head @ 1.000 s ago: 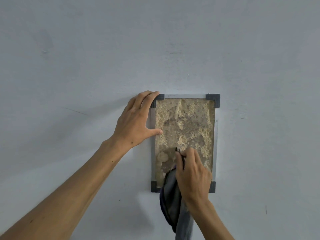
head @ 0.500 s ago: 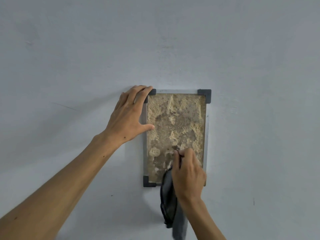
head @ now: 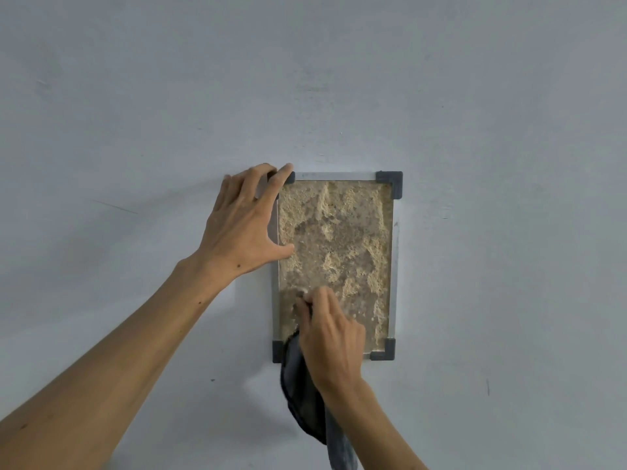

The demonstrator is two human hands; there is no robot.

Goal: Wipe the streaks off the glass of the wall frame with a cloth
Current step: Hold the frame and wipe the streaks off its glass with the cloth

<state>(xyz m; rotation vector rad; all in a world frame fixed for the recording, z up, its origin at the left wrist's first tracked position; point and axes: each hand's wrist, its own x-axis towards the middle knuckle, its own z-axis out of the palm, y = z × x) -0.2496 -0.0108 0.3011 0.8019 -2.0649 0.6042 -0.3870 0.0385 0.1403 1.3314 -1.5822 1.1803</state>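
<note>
On the pale grey wall, slightly right of centre in the head view: upright rectangular frame, silver rails, dark grey corner caps. Glass shows a mottled tan/brown texture, patchy lighter and darker zones; can't tell which marks sit on the glass and which behind it.

Left hand: fingers straight and together, laid flat against the frame's top-left corner and left rail, covering that corner cap. Thumb spread out to the side, tip resting on the glass near the left edge. Not gripping anything.

Right hand: over the lower-left part of the glass, fingers curled, pinching a dark grey cloth and pressing it to the glass. Cloth is mostly hidden under the hand; the rest hangs down past the frame's bottom-left corner, in front of the wall, alongside the right forearm.

Hands well apart, one high on the frame, one low. Bottom-left cap partly hidden by cloth. A few small dark scuffs on the wall, lower right.
</note>
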